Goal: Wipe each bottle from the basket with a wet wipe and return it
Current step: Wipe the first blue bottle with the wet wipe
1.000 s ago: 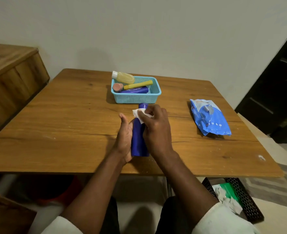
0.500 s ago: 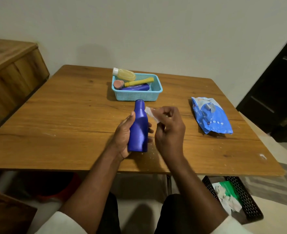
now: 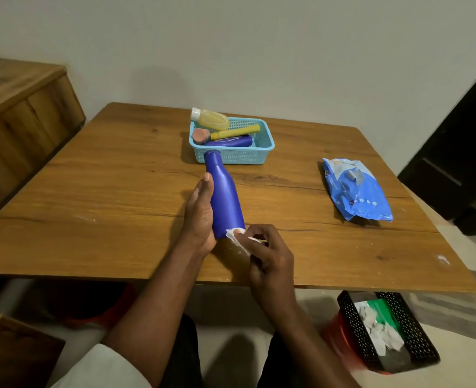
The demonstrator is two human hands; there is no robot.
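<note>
The wooden tabletop (image 3: 113, 197) carried little: wide bare grain lay to the left of my hands and between them and the wipes pack (image 3: 355, 189), which sat near the right edge. My hands worked close to the near edge. The basket (image 3: 248, 156) stood well toward the far edge, with open board on both sides of it.

The blue bottle (image 3: 227, 197) was smooth matte plastic, round-bodied, narrowing to a slim neck and cap. My left hand (image 3: 200, 214) held it along its left side, the thumb lying straight up the body; the other fingers were hidden behind it. My right hand (image 3: 270, 253) pinched a crumpled white wet wipe (image 3: 239, 239) in curled fingers, and the wipe touched the bottle at its base.

The bottle's long axis ran away from me, tilted slightly left, cap toward the basket and just short of its front wall, base toward me. I could not tell whether the base rested on the tabletop.

The basket was pale blue mesh plastic. It held a second blue bottle (image 3: 231, 141) lying flat, a yellow tube (image 3: 235, 132) lying across it, a pink cap (image 3: 200, 135), and a clear yellow bottle (image 3: 211, 120) resting on the back left rim.
</note>
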